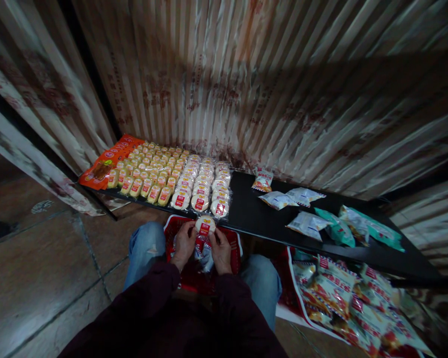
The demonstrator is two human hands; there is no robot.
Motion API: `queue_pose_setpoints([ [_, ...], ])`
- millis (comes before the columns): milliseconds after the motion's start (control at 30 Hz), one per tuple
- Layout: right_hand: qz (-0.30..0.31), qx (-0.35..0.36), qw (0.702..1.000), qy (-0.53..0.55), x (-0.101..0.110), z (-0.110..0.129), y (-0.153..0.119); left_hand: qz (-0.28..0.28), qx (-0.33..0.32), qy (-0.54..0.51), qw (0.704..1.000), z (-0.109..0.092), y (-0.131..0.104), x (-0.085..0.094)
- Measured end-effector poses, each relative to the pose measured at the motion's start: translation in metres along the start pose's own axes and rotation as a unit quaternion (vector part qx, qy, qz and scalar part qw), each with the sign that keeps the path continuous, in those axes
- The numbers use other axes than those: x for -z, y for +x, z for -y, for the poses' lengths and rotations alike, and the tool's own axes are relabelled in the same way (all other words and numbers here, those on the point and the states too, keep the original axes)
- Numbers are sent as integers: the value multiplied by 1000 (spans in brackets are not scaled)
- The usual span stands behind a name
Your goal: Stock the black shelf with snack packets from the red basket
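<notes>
Between my left hand (185,242) and my right hand (220,248) is a round, pale packaged cake (205,225) in clear wrap with a red label. The fingers of both hands pinch its edges, just in front of the black shelf's edge. Below it, a red basket (171,223) between my knees holds a few more wrapped pieces (205,258). On the shelf, rows of the same round cakes (200,199) stand overlapped. Left of them are rows of small yellow oblong packaged cakes (146,188).
An orange snack bag (108,161) lies at the shelf's left end. Rightward on the black shelf (246,209) are a red-and-white packet (263,179), white packets (309,224) and green packets (336,227). A second basket (296,283) below holds several snack bags (332,286). A striped curtain (224,84) hangs behind.
</notes>
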State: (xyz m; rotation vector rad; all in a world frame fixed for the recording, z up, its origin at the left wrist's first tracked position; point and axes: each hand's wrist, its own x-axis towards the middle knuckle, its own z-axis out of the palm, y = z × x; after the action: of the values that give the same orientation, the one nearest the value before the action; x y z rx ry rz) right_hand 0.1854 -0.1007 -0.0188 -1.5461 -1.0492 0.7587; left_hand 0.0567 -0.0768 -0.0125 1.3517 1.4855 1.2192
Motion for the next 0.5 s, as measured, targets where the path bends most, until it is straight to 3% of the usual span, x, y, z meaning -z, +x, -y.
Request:
queue_pose_setpoints([
  [333,10,60,986,-153,-11,26,27,-21,-56,71,996,-16,28,5],
  [500,8,77,981,-179,-18,35,41,-40,-90,103,990,-23,38,4],
])
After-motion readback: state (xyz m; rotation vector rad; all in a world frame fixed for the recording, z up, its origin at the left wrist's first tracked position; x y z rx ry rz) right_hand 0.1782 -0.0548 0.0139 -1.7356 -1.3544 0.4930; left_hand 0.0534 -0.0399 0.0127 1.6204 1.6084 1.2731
